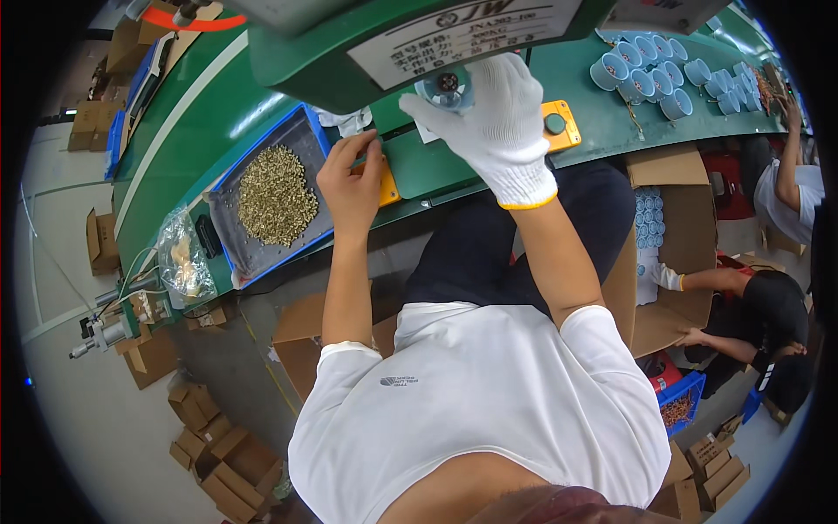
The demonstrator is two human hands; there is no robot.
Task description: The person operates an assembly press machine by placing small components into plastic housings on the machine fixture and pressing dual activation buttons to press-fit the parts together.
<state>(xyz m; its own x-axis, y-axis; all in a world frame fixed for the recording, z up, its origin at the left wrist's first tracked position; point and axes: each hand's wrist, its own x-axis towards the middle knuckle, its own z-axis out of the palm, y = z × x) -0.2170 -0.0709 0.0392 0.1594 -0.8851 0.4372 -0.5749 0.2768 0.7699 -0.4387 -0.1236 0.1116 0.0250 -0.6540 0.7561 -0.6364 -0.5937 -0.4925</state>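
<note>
Lighting was bright overall; pale glare streaked the green bench [223, 118], while the floor [234, 349] below lay dimmer. Fisheye distortion bowed straight edges toward a black rim.

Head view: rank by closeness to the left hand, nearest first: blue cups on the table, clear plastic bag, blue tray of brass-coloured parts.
From the left hand:
1. Blue tray, immediately to its left.
2. Clear plastic bag, farther left, past the tray.
3. Blue cups, far right on the green table.
</note>
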